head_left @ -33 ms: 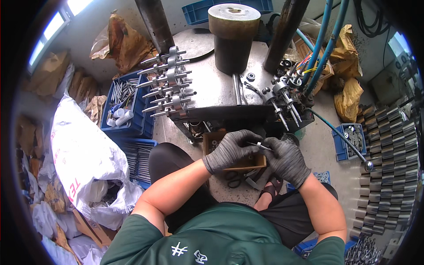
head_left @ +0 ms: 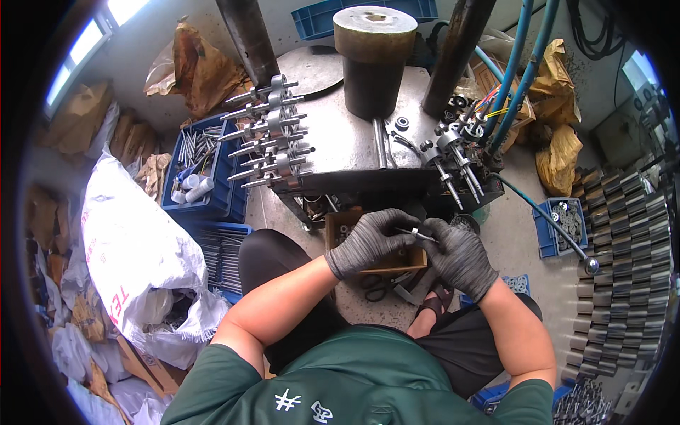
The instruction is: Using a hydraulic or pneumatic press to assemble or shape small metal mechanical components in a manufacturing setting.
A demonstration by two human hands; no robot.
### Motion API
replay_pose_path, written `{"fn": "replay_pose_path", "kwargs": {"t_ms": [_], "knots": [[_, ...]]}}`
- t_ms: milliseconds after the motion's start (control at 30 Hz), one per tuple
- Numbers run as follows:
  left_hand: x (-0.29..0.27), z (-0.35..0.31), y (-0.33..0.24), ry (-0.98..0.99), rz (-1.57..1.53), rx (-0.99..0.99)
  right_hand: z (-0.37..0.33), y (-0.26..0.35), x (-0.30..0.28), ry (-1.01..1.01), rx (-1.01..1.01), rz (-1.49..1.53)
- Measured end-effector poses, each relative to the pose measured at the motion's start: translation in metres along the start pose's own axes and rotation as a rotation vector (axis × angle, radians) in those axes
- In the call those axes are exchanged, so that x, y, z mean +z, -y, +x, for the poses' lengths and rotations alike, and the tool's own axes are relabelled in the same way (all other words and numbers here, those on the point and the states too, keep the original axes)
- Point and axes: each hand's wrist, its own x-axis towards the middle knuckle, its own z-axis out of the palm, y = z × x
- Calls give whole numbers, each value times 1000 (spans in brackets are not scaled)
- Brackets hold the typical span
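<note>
Both of my hands, in dark grey knit gloves, meet above a wooden box. A thin metal shaft (head_left: 416,233) with a pale ring-like collar spans the gap between them. My left hand (head_left: 373,241) is closed, its thumb and fingers pinching the shaft's left end. At the other end, my right hand (head_left: 457,256) is closed around the shaft, covering most of that side. Below lies the wooden box (head_left: 405,268), with small metal rings at its left side, partly hidden by my left glove.
Ahead stands a metal press table (head_left: 333,142) with a thick ram (head_left: 375,64). Shaft assemblies line its left edge (head_left: 273,131) and right corner (head_left: 457,159). Blue crates (head_left: 237,205) and a white sack (head_left: 134,234) stand left; stacked metal cylinders (head_left: 623,262) rise at right.
</note>
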Motion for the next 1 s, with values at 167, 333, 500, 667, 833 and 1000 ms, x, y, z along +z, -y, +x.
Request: {"fn": "replay_pose_path", "kwargs": {"t_ms": [167, 333, 500, 667, 833, 1000], "knots": [[0, 2, -10, 3, -31, -12, 0, 2, -7, -29, -37, 53], [-8, 1, -9, 4, -76, 128, -2, 14, -15, -3, -52, 115], [-2, -4, -6, 118, -33, 132, -6, 11, -27, -61, 16, 220], [17, -1, 9, 226, 588, 203, -14, -6, -36, -262, -231, 108], [20, -4, 53, 477, 970, 89, -9, -9, -50, -430, -217, 467], [12, -3, 94, 636, 1090, -92, -52, 2, -101, -459, -208, 809]]}}
